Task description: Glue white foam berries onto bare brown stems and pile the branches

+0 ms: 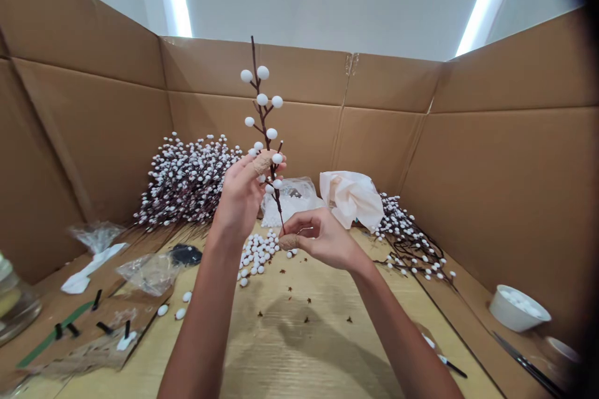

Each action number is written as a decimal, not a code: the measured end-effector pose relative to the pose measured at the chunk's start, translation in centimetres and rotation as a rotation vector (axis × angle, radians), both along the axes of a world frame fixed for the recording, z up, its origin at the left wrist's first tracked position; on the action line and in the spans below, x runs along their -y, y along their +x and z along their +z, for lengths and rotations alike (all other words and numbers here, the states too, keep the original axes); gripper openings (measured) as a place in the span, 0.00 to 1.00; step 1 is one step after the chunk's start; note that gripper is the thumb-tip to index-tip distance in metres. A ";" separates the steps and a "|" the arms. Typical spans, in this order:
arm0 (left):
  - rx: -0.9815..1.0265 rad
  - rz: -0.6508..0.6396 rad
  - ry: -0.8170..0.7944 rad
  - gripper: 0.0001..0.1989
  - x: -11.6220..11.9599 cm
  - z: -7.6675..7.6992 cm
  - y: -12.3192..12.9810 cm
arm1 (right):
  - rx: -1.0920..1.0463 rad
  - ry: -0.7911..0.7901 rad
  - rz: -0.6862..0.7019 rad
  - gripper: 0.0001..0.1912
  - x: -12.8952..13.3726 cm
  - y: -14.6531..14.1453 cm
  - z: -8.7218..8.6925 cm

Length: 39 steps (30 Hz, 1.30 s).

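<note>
An artificial berry branch with a dark brown stem and white balls stands upright between my hands, above the table. My left hand is closed around its middle, thumb against the stem. Lower down, my right hand pinches the bottom end of the stem between thumb and fingers. Both thumbs wear tan wrapping. Near the top, the stem tip is bare. Below and behind my hands lies a pile of loose white balls on the table, with several small dark star-shaped bits in front of it.
Cardboard walls enclose the table. Bundles of finished-looking berry branches lie back left and right. A bag of white balls sits behind. At right are a white bowl and scissors; at left, a glass jar.
</note>
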State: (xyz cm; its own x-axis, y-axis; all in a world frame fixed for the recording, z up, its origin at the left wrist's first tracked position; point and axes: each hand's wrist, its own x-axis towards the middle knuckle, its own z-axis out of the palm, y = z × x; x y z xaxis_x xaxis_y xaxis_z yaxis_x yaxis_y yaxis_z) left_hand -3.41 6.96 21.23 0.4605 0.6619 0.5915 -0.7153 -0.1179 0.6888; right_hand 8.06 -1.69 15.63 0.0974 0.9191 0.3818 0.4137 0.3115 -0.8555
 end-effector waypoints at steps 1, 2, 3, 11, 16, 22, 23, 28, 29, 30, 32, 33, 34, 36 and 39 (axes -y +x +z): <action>0.002 -0.001 -0.007 0.09 0.1 0.0 0.0 | 0.015 0.001 -0.011 0.03 -0.1 -0.1 -0.1; 0.001 -0.005 -0.011 0.08 0.2 0.1 0.0 | 0.024 0.000 -0.019 0.03 -0.2 -0.2 -0.2; 0.000 -0.011 -0.012 0.08 0.3 0.1 -0.1 | 0.029 -0.002 -0.025 0.03 -0.3 -0.2 -0.3; -0.058 0.018 0.024 0.03 0.5 0.3 -0.3 | 0.020 -0.017 -0.039 0.04 -0.6 -0.6 -0.7; -0.074 0.056 0.054 0.03 0.2 0.0 -0.1 | 0.033 -0.026 -0.040 0.03 -0.6 -0.9 -0.7; -0.084 0.118 0.105 0.04 0.1 -0.1 0.0 | 0.013 -0.016 0.027 0.06 -0.9 0.2 -1.0; -0.085 0.139 0.096 0.05 0.1 -0.1 0.0 | -0.022 -0.046 0.098 0.08 -1.0 0.7 -1.2; -0.138 0.207 0.040 0.08 -0.2 0.0 0.0 | -0.213 -0.230 0.301 0.16 -3.5 3.4 -4.2; -0.145 0.214 0.029 0.08 -0.3 -0.1 -0.1 | -0.166 -0.266 0.235 0.16 -4.4 3.5 -5.3; -0.151 0.218 0.022 0.07 -0.3 -0.1 -0.1 | -0.073 -0.299 0.167 0.15 -5.3 3.4 -6.6; -0.150 0.214 0.020 0.07 -0.3 -0.1 -0.1 | 0.101 -0.341 0.110 0.10 -7.0 2.7 -9.2; -0.143 0.208 0.026 0.07 -0.3 -0.1 -0.1 | 0.125 -0.341 0.086 0.07 -7.7 2.2 -10.4; -0.139 0.198 0.033 0.06 -0.2 -0.2 -0.2 | 0.148 -0.334 0.057 0.05 -8.3 1.7 -11.4; -0.139 0.178 0.038 0.06 -0.1 -0.2 -0.2 | 0.165 -0.311 0.005 0.06 -9.1 0.7 -13.0; -0.152 0.146 0.036 0.04 0.0 -0.1 -0.3 | 0.155 -0.284 -0.026 0.08 -9.6 -0.2 -14.2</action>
State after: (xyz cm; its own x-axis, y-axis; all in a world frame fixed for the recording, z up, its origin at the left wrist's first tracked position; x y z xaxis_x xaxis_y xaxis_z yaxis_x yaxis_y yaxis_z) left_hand -3.71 6.95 21.11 0.4472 0.7077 0.5470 -0.5768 -0.2392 0.7811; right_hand 7.91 7.91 1.43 0.0832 0.9890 0.1224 0.5506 0.0567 -0.8328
